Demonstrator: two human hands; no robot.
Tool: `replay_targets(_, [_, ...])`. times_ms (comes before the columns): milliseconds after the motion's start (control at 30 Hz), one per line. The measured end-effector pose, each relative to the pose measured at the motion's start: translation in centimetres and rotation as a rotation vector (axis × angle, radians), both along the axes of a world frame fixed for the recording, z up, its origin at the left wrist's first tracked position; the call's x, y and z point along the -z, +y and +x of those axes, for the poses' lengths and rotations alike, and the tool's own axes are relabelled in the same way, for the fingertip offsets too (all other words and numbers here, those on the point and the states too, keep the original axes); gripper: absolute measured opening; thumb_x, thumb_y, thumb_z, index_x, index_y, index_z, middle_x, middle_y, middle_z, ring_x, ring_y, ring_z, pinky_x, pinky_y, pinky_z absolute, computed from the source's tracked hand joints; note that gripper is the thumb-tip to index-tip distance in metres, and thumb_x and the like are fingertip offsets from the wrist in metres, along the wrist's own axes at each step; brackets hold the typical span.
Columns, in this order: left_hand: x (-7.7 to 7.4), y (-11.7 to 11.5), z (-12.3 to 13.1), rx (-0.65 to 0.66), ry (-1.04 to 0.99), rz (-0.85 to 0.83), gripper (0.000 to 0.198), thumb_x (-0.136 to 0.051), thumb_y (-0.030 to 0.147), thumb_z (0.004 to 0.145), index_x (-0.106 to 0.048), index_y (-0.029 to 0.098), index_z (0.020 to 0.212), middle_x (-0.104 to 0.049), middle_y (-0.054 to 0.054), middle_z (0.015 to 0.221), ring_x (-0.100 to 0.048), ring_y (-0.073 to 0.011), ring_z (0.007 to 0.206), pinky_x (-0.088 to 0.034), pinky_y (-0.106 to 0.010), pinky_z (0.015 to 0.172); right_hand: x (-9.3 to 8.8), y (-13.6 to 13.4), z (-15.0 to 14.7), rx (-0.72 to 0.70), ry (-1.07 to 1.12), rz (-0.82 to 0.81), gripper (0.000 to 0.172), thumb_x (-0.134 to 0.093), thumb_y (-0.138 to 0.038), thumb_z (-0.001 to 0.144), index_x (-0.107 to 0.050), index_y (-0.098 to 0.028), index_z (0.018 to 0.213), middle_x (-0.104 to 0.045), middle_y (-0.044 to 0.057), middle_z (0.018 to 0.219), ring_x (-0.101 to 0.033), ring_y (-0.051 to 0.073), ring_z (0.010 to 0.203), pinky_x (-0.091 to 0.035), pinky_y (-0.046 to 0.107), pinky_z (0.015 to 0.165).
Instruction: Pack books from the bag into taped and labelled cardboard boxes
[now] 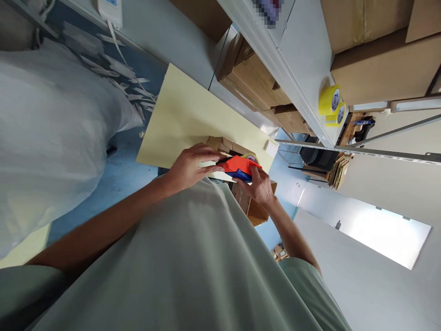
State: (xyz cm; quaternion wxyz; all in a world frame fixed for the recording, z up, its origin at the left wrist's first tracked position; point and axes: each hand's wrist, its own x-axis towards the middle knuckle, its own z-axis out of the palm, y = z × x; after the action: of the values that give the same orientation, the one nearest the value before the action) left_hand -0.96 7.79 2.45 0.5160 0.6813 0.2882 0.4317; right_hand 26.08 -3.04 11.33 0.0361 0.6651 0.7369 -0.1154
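A red and blue tape dispenser (237, 165) is held in front of my body, above the pale yellow board. The edge of a tape roll (253, 158) shows on its far side. My right hand (259, 185) grips the dispenser's right end, thumb on the blue underside. At the other end, my left hand (191, 166) has its fingers closed at the dark tip of the dispenser; exactly what lies between these fingertips is hard to make out. Just beyond the dispenser, a cardboard box (215, 143) is partly hidden by my hands.
The pale yellow board (179, 115) lies below. Brown cartons (255, 78) stand under a white shelf (306, 59), which bears two yellow tape rolls (330, 99) and larger boxes (382, 69). A big white sack (58, 133) fills the left side. An open carton (258, 211) sits beneath my right arm.
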Motion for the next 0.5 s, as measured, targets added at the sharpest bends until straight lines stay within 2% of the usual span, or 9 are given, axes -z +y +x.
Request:
replay_targets(67, [0.0,0.2,-0.3,0.008,-0.006,-0.012,0.044,-0.068,0.066,0.108,-0.087,0.028,0.119,-0.086,-0.005,0.107,-0.074,-0.0204,0.097,-0.063,-0.035,0.088,-0.3,0.0,-0.2,-0.016,-0.008,-0.01,0.066,-0.062,-0.08,0.105,-0.059,-0.022,0.135,-0.079,0.014,0.094,-0.08,0.034,0.084,-0.068,0.045,0.073])
replay_targets(133, [-0.5,0.6,-0.8,0.042,0.007,-0.094,0.044,-0.074,0.069,0.103,-0.088,0.028,0.113,-0.085,-0.005,0.102,-0.073,-0.0212,0.096,-0.061,-0.035,0.087,-0.9,0.1,-0.4,-0.023,-0.026,-0.04,0.067,-0.062,-0.081,0.105,-0.06,-0.022,0.135,-0.081,0.015,0.098,-0.081,0.034,0.084,-0.068,0.044,0.074])
replay_targets(233, [-1.6,1.8,-1.8,0.198,0.067,-0.345,0.045,-0.09,0.065,0.089,-0.088,0.028,0.113,-0.085,-0.005,0.108,-0.074,-0.0226,0.1,-0.058,-0.035,0.085,-2.3,0.5,-0.9,-0.027,-0.061,-0.118,0.069,-0.063,-0.082,0.104,-0.062,-0.02,0.135,-0.083,0.017,0.104,-0.082,0.034,0.089,-0.068,0.044,0.077])
replay_targets(333, [-2.1,2.8,-2.3,0.367,0.075,-0.583,0.047,-0.087,0.065,0.086,-0.087,0.027,0.113,-0.085,-0.005,0.113,-0.075,-0.0244,0.102,-0.057,-0.035,0.085,-3.9,1.2,-1.4,-0.027,-0.074,-0.216,0.073,-0.067,-0.08,0.103,-0.062,-0.018,0.142,-0.084,0.018,0.114,-0.083,0.035,0.097,-0.068,0.043,0.081])
replay_targets(400, [-1.6,3.0,-2.1,0.41,0.038,-0.694,0.05,-0.083,0.069,0.086,-0.088,0.025,0.109,-0.085,-0.006,0.109,-0.076,-0.026,0.102,-0.058,-0.036,0.086,-4.8,1.9,-1.9,-0.011,-0.068,-0.284,0.076,-0.072,-0.075,0.102,-0.06,-0.017,0.15,-0.084,0.018,0.121,-0.084,0.035,0.103,-0.068,0.042,0.086])
replay_targets(500, [0.2,2.2,-0.8,0.392,0.009,-0.795,0.055,-0.087,0.075,0.078,-0.086,0.022,0.097,-0.082,-0.006,0.095,-0.075,-0.0261,0.094,-0.059,-0.036,0.084,-6.0,3.1,-3.0,0.05,-0.082,-0.424,0.072,-0.076,-0.069,0.102,-0.062,-0.02,0.152,-0.085,0.013,0.123,-0.084,0.033,0.107,-0.064,0.038,0.088])
